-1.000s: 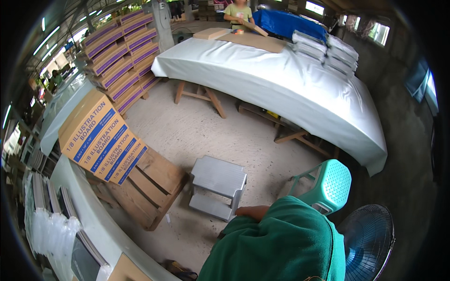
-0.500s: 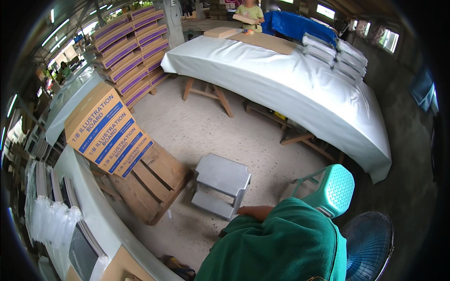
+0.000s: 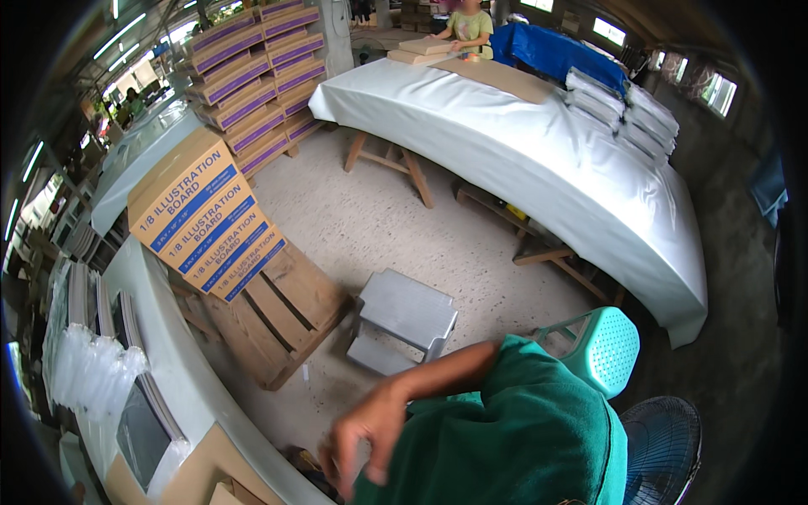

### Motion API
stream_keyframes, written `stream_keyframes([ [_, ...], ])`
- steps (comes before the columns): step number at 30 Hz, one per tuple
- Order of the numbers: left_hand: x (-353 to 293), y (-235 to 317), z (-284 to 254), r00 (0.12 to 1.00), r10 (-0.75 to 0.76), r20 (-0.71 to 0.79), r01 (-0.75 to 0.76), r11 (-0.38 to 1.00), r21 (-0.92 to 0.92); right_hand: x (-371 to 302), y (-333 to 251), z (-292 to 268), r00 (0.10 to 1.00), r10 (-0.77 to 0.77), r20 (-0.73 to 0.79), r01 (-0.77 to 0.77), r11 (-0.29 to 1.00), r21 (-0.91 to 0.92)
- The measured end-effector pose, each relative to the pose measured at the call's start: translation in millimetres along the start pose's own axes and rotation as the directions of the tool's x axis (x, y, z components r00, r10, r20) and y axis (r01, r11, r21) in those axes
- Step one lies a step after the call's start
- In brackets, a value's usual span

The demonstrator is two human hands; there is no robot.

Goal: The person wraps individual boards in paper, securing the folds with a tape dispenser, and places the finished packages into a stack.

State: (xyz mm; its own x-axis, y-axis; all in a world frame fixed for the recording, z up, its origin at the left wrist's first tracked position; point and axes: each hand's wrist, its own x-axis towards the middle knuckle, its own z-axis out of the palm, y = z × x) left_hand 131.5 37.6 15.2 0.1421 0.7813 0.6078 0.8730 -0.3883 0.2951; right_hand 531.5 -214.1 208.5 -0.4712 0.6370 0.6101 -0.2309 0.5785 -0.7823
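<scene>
- Hanging near the edge of the left bench [image 3: 181, 345], the right hand [image 3: 368, 438] has loosely bent, parted fingers and seems to grip nothing; the left hand is not visible, so I cannot tell its state.
- Brown cardboard [image 3: 206, 459] lies on this bench, at its near end, left of the hand and apart from it. It is probably light, rather stiff, easy to dent; holding by its edges looks safest.
- White smooth sheeting covers the bench, perhaps slippery.
- Beyond stand a grey step stool [image 3: 408, 307], a wooden pallet [image 3: 324, 290] with cartons [image 3: 198, 202], and a far bench [image 3: 505, 139].
</scene>
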Motion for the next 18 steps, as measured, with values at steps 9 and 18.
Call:
stream_keyframes([
  [9, 5, 26, -10, 0.998, -0.025, 0.057, 0.029, 0.997, -0.066, 44, -60, 33, 0.983, -0.167, 0.075, 0.162, 0.984, 0.067],
  [18, 6, -9, 6, 0.972, -0.051, 0.231, 0.055, 0.998, -0.013, 45, -41, 56, 0.953, -0.267, -0.143, 0.291, 0.938, 0.187],
])
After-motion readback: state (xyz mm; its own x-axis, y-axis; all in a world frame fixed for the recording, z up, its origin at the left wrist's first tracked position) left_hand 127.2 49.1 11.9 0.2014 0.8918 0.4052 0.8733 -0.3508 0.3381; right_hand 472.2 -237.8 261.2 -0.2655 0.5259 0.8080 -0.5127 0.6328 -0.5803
